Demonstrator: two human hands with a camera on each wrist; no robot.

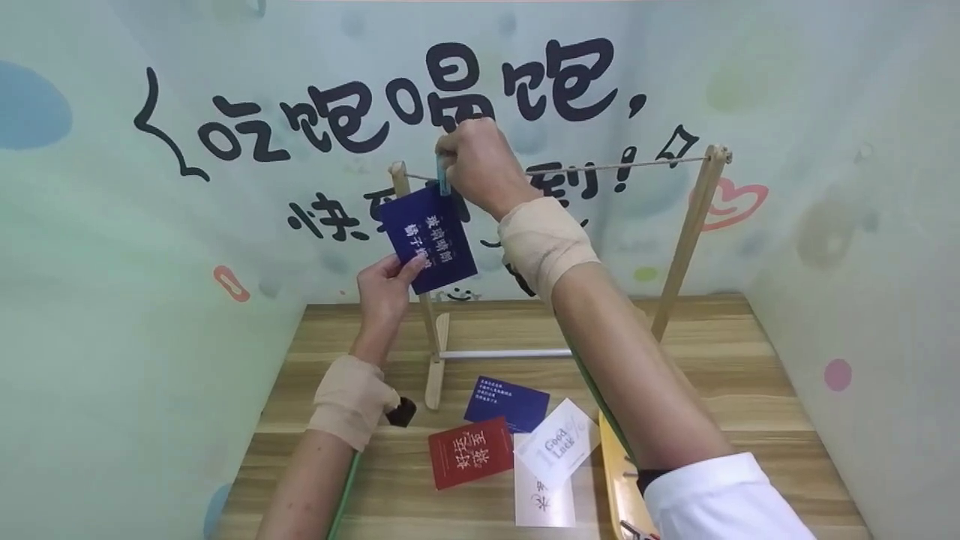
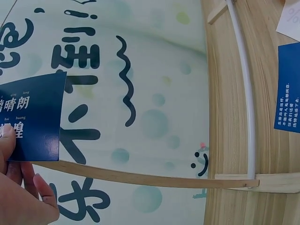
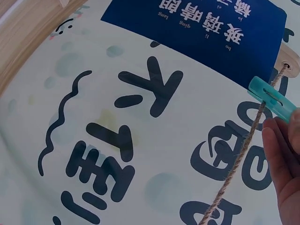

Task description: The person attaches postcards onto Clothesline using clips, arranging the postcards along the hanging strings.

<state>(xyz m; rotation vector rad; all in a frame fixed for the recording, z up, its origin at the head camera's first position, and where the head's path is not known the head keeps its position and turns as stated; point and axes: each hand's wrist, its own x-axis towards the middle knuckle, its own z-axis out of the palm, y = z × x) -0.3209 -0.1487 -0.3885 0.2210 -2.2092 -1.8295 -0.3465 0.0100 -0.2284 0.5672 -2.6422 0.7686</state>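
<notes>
My left hand (image 1: 385, 294) pinches the lower left corner of a dark blue card (image 1: 429, 238) with white characters, thumb in front and fingers behind. The card hangs tilted at the left end of a twine line (image 1: 622, 165). My right hand (image 1: 484, 161) pinches a teal clothespin (image 3: 269, 96), whose tip sits over the twine at the card's top edge. In the left wrist view the thumb lies on the blue card (image 2: 35, 119). The twine (image 3: 239, 161) runs through a hole in a wooden post (image 3: 287, 65) in the right wrist view.
A wooden stand with a right post (image 1: 690, 240) and a white bottom bar (image 1: 510, 353) holds the line. On the wooden table lie another blue card (image 1: 504, 403), a red card (image 1: 471, 452) and overlapping white cards (image 1: 559, 442). A yellow tray (image 1: 616, 480) is partly under my right arm.
</notes>
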